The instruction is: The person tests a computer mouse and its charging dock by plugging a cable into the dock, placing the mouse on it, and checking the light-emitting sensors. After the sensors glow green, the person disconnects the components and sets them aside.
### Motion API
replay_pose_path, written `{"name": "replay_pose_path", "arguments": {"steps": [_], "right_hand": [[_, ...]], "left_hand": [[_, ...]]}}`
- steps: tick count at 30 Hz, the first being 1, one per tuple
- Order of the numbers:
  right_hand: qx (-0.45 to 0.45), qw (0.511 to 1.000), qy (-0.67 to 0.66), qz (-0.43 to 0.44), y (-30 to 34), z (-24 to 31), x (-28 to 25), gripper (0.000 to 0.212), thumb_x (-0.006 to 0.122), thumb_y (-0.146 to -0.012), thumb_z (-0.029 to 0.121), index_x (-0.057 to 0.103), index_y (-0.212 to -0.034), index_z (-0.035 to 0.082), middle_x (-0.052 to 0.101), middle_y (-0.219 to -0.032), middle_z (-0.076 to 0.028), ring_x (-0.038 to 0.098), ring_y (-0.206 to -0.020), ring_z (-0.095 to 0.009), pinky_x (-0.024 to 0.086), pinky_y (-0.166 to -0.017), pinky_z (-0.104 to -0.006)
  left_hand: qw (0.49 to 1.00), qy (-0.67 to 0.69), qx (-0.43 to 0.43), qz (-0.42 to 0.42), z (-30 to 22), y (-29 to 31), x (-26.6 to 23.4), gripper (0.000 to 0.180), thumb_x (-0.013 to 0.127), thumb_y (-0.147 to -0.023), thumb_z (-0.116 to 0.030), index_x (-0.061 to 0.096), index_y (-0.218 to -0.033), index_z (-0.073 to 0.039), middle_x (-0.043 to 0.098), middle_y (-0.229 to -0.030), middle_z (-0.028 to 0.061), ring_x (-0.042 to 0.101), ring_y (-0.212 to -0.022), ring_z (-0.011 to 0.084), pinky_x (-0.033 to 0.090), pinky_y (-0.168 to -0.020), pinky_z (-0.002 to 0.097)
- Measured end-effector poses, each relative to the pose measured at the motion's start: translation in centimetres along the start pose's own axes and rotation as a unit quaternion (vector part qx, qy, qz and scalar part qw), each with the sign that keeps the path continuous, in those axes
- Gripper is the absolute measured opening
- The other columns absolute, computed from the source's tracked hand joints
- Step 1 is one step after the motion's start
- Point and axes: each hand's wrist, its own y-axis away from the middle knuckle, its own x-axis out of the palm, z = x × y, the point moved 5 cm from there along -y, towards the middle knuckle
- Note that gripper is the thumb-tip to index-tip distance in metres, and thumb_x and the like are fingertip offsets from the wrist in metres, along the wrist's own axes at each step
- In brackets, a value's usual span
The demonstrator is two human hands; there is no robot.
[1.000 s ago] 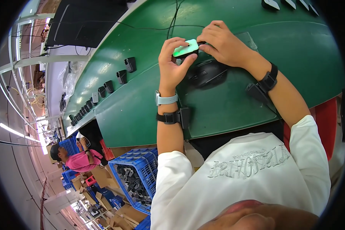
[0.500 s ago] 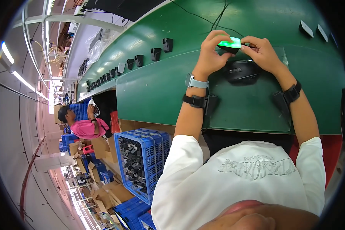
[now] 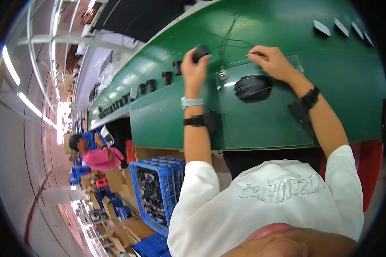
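Device [image 3: 200, 54] now leftward, between left fingers [image 3: 188, 57]

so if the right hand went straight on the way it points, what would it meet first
The right hand would likely meet the thin dark cables on the green tabletop first, though blur leaves the exact depth unclear.

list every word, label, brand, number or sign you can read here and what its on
White shirt: large raised grey lettering across the chest, upside down in this view; I won't copy it out.
Same shirt: a smaller line beside it, too blurred to read.
Black block in the left hand: blurred, no lettering readable.
Black mouse-shaped device: no lettering readable.
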Motion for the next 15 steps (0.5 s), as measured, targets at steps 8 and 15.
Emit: {"name": "replay_pose_path", "arguments": {"steps": [8,15], "right_hand": [[-0.03,0.996,0.071,0.039,0.7,0.0,0.1,0.024,0.069,-0.095,0.028,0.072,-0.099,0.005,0.063,-0.065,-0.014,0.058,-0.057,-0.028,0.044,-0.057,-0.0389],[-0.053,0.994,0.044,0.087,0.6,-0.5,0.5,0.03,0.072,-0.09,0.036,0.073,-0.094,0.006,0.066,-0.066,-0.014,0.062,-0.063,-0.034,0.047,-0.062,-0.0445]], "left_hand": [[0.953,0.029,-0.277,0.116,11.0,-1.5,-1.8,0.049,0.07,-0.099,-0.037,0.072,-0.116,0.009,0.072,-0.096,0.0079,0.063,-0.088,0.0173,0.049,-0.083,0.0328],[0.91,-0.396,0.073,0.101,1.8,-9.9,2.7,0.074,0.073,-0.087,-0.059,0.065,-0.132,0.0,0.066,-0.124,0.0288,0.06,-0.119,0.0459,0.046,-0.106,0.0519]]}}
